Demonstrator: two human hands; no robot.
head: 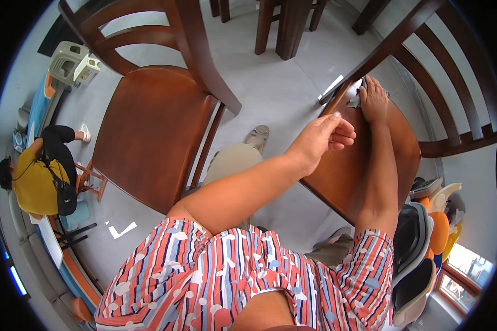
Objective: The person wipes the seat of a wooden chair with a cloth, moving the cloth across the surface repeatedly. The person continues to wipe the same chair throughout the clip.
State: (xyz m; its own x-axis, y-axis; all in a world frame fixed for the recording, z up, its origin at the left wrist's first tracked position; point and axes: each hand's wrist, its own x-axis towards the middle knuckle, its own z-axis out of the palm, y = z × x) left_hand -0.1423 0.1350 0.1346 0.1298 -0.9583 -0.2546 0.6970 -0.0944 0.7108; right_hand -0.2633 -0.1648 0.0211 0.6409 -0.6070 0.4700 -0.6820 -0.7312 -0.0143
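My right hand lies flat over a crumpled grey-green cloth, pressing it on the far part of the brown wooden seat of the right-hand chair. Parts of the cloth show on both sides of the hand. My left hand is above the same seat, nearer to me, with its fingers loosely curled and nothing in it. A second wooden chair with a slatted backrest stands to the left. Its seat bears nothing.
Wooden furniture legs stand on the grey tiled floor ahead. At the left, a person in a yellow top sits near a long bench and plastic stools. Black-and-grey padded seats and an orange item crowd the right side.
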